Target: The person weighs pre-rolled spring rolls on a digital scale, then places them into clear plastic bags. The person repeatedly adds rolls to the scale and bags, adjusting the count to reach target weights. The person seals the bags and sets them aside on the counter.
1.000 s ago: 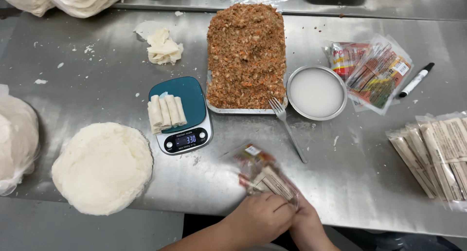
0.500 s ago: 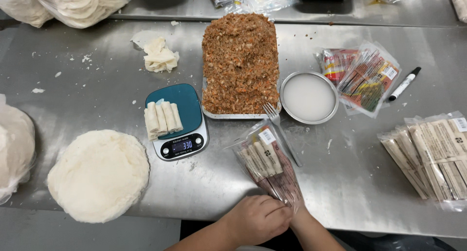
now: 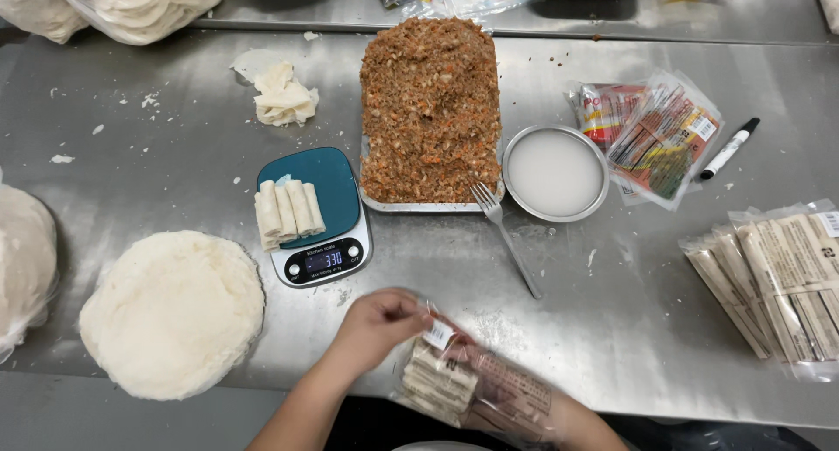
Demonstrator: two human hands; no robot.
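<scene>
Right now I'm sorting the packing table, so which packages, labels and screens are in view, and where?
Clear plastic bag of pale rolls: near edge, in both hands, small white label.
Left hand: pinches the bag's top.
Teal kitchen scale's dark screen: centre-left, lit digits.
Red-and-yellow printed packets: right of the round metal bowl.
Clear packs of rolls: right edge, white labels.
Clear bags of white wrappers: far left corner.

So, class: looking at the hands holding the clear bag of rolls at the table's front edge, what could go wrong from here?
1. The clear plastic bag of pale rolls sits at the steel table's front edge, pinched by the left hand; it might slip off.
2. The metal fork leans on the heaped filling tray; a nudge could knock it.
3. The rolls overhang the teal kitchen scale and may tumble.
</scene>
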